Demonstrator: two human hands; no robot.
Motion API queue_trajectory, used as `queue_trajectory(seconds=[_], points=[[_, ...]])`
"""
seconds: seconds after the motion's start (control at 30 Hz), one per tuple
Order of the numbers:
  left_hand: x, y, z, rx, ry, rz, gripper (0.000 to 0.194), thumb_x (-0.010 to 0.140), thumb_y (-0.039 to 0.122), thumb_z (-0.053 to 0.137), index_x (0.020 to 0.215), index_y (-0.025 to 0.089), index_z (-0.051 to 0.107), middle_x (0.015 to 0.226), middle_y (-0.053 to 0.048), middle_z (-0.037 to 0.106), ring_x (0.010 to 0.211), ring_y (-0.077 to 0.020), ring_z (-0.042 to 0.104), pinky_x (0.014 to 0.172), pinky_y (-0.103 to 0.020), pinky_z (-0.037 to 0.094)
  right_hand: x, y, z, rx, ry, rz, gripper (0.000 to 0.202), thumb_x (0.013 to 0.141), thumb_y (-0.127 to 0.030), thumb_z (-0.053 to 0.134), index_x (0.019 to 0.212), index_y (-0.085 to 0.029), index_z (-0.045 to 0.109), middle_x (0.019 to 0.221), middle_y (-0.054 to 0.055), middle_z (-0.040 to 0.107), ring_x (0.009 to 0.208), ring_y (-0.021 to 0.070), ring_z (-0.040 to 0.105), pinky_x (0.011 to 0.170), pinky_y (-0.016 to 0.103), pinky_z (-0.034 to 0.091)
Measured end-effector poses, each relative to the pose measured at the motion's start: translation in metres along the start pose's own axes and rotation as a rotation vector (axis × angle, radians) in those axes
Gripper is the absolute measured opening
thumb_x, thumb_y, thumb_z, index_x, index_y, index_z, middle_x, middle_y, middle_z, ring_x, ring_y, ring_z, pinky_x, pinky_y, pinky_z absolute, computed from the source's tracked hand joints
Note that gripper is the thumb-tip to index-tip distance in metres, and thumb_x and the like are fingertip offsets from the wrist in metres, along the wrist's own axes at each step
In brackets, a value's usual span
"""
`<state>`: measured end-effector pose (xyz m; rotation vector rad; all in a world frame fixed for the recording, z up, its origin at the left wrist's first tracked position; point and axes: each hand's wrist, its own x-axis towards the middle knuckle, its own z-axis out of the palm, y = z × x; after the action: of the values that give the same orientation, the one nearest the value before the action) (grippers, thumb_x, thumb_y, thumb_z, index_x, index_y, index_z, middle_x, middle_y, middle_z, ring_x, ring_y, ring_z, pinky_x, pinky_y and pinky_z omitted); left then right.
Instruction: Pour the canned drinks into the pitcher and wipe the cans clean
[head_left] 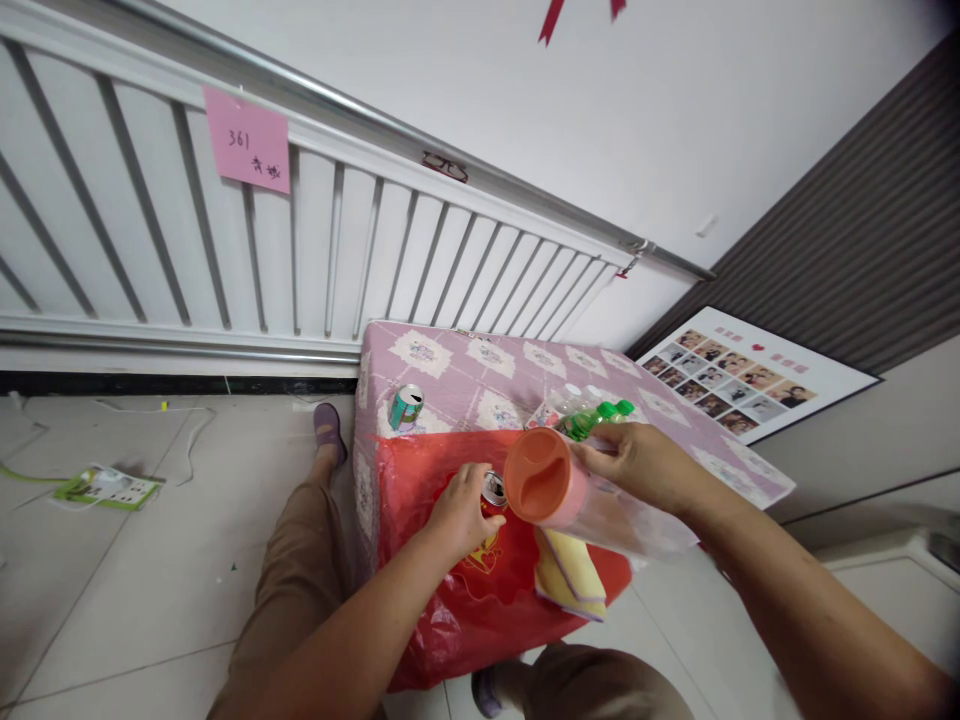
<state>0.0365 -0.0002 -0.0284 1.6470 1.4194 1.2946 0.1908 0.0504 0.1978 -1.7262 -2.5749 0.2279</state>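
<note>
My left hand is wrapped around an opened red drink can near the middle of a red plastic sheet. My right hand grips a clear plastic pitcher with an orange lid. The pitcher is tipped over, its lid end close to the can's top. Whether liquid is flowing, I cannot tell. Just below the pitcher lies a folded yellow cloth. A teal drink can stands upright on the flowered tablecloth behind the sheet.
Several clear plastic bottles with green or white caps are grouped behind my right hand. A white radiator runs along the wall behind the table. A photo board leans at right; a power strip lies on the floor.
</note>
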Motion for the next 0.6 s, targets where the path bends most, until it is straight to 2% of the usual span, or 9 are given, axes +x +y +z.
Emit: queue_trajectory(seconds=[0.6], points=[[-0.0005, -0.0023, 0.0014, -0.004, 0.004, 0.004, 0.071, 0.066, 0.014, 0.078, 0.128, 0.022, 0.044, 0.129, -0.011, 0.051, 0.121, -0.0268, 0.051, 0.106, -0.044, 0.041, 0.0014, 0.0024, 0.0008, 0.006, 0.009, -0.008, 0.039, 0.081, -0.051, 0.054, 0.057, -0.022, 0.046, 0.052, -0.002, 0.046, 0.051, 0.0131, 0.041, 0.049, 0.028, 0.030]])
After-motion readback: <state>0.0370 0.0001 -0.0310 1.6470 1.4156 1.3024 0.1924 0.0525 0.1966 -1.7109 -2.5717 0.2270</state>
